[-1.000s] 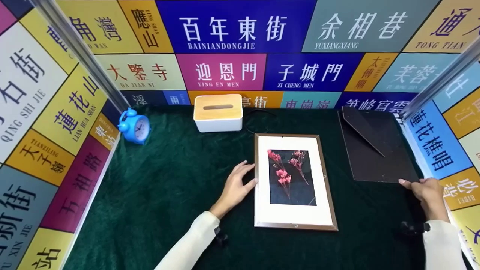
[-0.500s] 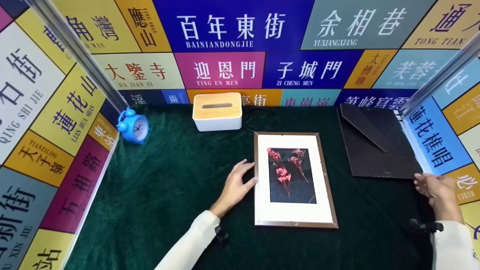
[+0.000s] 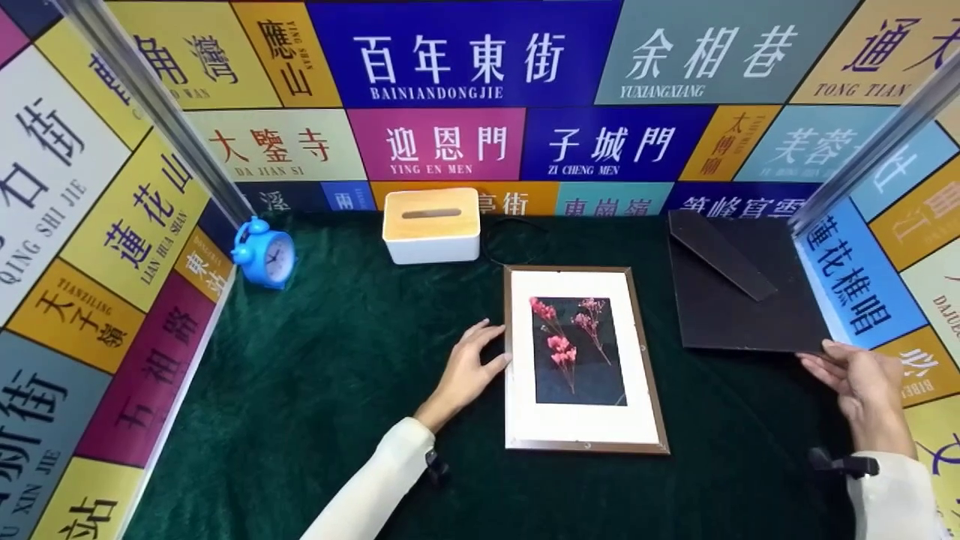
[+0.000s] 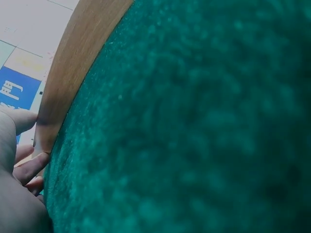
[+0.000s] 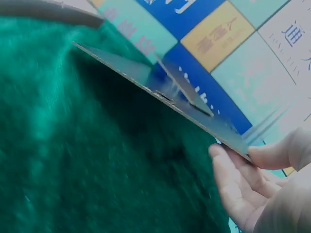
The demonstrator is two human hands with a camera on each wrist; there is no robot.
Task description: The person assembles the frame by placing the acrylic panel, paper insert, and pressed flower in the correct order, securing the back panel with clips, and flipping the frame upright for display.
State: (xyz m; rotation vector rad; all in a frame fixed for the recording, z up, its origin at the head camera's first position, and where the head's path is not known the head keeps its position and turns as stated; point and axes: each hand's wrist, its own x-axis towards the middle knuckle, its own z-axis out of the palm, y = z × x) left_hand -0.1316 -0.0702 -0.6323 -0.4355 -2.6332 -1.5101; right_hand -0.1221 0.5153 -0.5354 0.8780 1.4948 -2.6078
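A wooden picture frame lies on the green cloth, with a white mat around pink dried flowers on a dark ground. My left hand touches its left edge with thumb and fingertips; in the left wrist view the fingers rest along the wooden side. At the right, my right hand pinches the near right corner of a black frame backing board, thumb on top and fingers below. In the right wrist view the board is tilted, its near edge raised off the cloth. A hinged stand sticks up from it.
A white tissue box with a wooden lid stands at the back, a dark cable beside it. The blue alarm clock is at the back left. Printed panels wall in the back and both sides.
My right hand has gone from touching the board's near edge to pinching its right corner, and that near edge has risen. My left hand and the picture frame stay put.
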